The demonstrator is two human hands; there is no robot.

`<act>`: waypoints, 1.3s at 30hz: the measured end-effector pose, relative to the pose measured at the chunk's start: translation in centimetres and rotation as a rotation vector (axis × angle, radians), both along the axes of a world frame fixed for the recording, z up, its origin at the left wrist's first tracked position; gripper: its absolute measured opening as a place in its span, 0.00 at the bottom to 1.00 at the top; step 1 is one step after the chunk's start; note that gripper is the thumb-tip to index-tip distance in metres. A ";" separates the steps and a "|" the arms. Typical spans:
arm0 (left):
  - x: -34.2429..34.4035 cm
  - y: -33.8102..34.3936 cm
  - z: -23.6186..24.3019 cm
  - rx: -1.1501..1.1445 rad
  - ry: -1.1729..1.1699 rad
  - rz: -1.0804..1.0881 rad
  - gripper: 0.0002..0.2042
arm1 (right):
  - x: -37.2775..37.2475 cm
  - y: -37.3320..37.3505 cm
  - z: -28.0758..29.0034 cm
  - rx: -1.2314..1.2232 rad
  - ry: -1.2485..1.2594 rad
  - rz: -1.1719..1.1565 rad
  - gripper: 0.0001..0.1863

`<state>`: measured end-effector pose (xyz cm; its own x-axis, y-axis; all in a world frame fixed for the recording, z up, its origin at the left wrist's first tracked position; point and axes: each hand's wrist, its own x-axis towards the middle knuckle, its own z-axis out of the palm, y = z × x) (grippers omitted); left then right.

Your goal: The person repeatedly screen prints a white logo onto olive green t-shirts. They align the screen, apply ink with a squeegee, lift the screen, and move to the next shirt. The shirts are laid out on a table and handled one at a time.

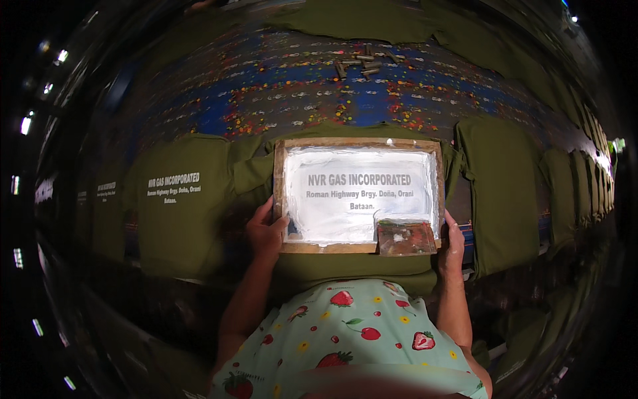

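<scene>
A wood-framed printing screen (359,163) with white ink over its mesh and grey lettering showing through lies over an olive green T-shirt (362,265) in the middle. A paint-stained squeegee (405,237) rests at the screen's lower right corner. My left hand (266,229) grips the left side of the wooden frame, thumb over its edge. My right hand (452,241) is closed on the frame's right side, beside the squeegee, its fingertips partly hidden.
A long table (372,100) spattered with coloured ink runs across the view. More olive T-shirts lie flat along it at left (176,233) and right (498,199), those on the left bearing white print. Several small dark cylindrical pieces (364,65) lie beyond the screen.
</scene>
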<state>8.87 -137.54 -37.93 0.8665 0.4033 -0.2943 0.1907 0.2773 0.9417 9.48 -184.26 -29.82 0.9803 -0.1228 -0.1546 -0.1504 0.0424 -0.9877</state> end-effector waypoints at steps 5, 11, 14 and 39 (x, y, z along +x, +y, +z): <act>0.1 0.0 -0.2 -0.078 -0.030 0.000 0.33 | -0.1 0.3 0.2 0.039 -0.027 -0.026 0.32; 0.4 -0.2 -0.3 -0.058 -0.044 0.011 0.35 | 0.0 0.1 -0.4 0.056 0.007 -0.067 0.32; 0.0 0.1 -0.5 0.061 0.016 -0.005 0.35 | -0.2 -0.3 -0.7 -0.026 0.019 -0.042 0.31; 0.0 -0.2 1.3 0.056 0.034 -0.035 0.34 | -0.2 -0.5 -0.7 0.047 0.021 -0.038 0.34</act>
<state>8.88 -137.73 -36.63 0.8702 0.3898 -0.3014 0.2315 0.2166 0.9484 9.31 -184.80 -30.52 0.9715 -0.1519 -0.1818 -0.1688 0.0945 -0.9811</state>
